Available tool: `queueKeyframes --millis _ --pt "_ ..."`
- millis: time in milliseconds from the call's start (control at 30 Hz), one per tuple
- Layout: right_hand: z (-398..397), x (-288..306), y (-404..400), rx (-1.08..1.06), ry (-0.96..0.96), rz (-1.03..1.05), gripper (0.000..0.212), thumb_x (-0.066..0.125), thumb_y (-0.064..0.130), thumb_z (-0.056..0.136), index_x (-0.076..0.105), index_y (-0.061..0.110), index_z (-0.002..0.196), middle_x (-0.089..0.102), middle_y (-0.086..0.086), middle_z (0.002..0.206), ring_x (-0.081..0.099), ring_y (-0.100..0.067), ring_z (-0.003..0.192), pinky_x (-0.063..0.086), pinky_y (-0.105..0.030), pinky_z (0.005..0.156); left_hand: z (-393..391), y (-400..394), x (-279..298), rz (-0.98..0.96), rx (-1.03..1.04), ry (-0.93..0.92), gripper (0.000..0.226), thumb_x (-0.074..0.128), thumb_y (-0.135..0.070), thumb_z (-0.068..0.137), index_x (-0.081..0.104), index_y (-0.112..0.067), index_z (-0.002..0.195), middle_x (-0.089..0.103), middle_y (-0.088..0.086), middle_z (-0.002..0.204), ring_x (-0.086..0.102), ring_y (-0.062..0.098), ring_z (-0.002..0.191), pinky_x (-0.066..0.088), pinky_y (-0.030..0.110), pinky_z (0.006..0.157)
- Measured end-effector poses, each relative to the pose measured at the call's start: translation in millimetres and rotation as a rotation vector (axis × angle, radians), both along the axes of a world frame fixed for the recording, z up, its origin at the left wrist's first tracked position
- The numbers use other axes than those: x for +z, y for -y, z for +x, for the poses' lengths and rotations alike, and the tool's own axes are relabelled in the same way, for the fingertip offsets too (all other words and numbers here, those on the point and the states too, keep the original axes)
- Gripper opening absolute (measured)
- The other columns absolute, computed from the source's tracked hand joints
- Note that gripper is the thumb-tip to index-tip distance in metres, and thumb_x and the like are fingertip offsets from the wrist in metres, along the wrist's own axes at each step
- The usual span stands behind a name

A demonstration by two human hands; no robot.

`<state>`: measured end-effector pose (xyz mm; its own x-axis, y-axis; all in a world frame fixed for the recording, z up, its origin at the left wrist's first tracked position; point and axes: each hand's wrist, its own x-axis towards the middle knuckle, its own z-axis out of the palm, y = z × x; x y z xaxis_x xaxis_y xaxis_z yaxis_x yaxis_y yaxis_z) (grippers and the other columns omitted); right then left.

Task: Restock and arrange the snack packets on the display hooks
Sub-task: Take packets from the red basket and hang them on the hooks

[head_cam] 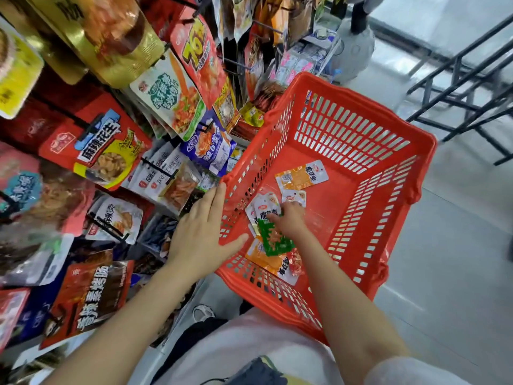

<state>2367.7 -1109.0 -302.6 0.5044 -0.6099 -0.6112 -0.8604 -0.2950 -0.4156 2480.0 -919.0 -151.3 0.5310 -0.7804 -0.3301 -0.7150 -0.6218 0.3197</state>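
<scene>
The left hand point(204, 234) lay with straight fingers against the near left rim of the red basket point(361, 190), thumb hooked over the edge and fingers on the outside wall, bracing it and grasping nothing. The right hand point(290, 219) reached down into the basket, its fingers curled onto a white snack packet point(265, 208) on the basket floor; whether it had truly pinched the packet could not be told, since the fingertips were partly hidden. Just below that hand lay a green packet point(273, 238), overlapping an orange packet point(268, 259) nearer the wrist, with a small red packet point(294, 262) tucked under the forearm. Beyond the right hand, toward the basket's far wall, sat another orange packet point(301, 176), and a small white packet point(294, 196) lay just past the knuckles. To the left of the left hand, the display hooks point(155, 165) carried rows of hanging snack packets, among them a red peanut packet point(102, 147) and a blue-purple packet point(208, 145).
</scene>
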Motion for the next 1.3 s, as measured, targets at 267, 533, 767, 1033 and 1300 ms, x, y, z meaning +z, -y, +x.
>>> queueKeyframes --millis 267,533,767,1033,1300 --pt "18 -17 -24 -0.028 -0.057 -0.024 0.081 0.089 0.045 0.071 0.043 0.011 0.129 0.06 -0.014 0.122 0.053 -0.036 0.117 0.045 -0.05 0.097 -1 1 -1 0.006 0.005 0.008 0.108 0.049 -0.071 0.09 -0.015 -0.02 0.161 -0.002 0.003 0.171 0.011 0.023 0.156 0.028 0.042 0.119" --pt "12 -6 -13 -0.175 0.091 0.199 0.051 0.082 0.037 0.082 0.06 0.004 0.115 0.063 -0.008 0.099 0.06 -0.027 0.09 0.044 -0.034 0.069 -3 1 3 -0.009 0.024 -0.001 0.106 0.052 -0.068 0.091 -0.012 -0.021 0.161 0.001 0.003 0.171 0.011 0.023 0.156 0.025 0.041 0.121" --pt "6 53 5 -0.372 0.396 0.217 0.032 0.083 0.027 0.082 0.068 0.014 0.107 0.073 -0.001 0.102 0.07 -0.025 0.098 0.056 -0.038 0.08 -3 2 7 -0.02 0.048 -0.056 0.101 0.052 -0.064 0.093 -0.009 -0.023 0.162 0.002 0.001 0.171 0.009 0.019 0.156 0.023 0.04 0.121" --pt "-20 165 35 -0.503 0.798 0.382 0.022 0.079 0.02 0.086 0.069 0.023 0.105 0.078 -0.001 0.099 0.076 -0.021 0.088 0.061 -0.04 0.078 1 17 27 -0.099 0.124 -0.127 0.089 0.055 -0.065 0.091 0.027 -0.015 0.158 0.019 0.001 0.165 0.016 0.016 0.151 0.021 0.04 0.121" --pt "-31 206 30 -0.598 1.021 0.754 0.038 0.068 0.012 0.089 0.06 0.006 0.125 0.072 -0.016 0.117 0.071 -0.029 0.101 0.059 -0.041 0.087 -20 73 72 -0.53 0.566 -1.162 0.03 0.063 -0.036 0.093 0.062 -0.021 0.119 0.073 -0.005 0.12 0.068 0.008 0.107 0.052 0.029 0.097"
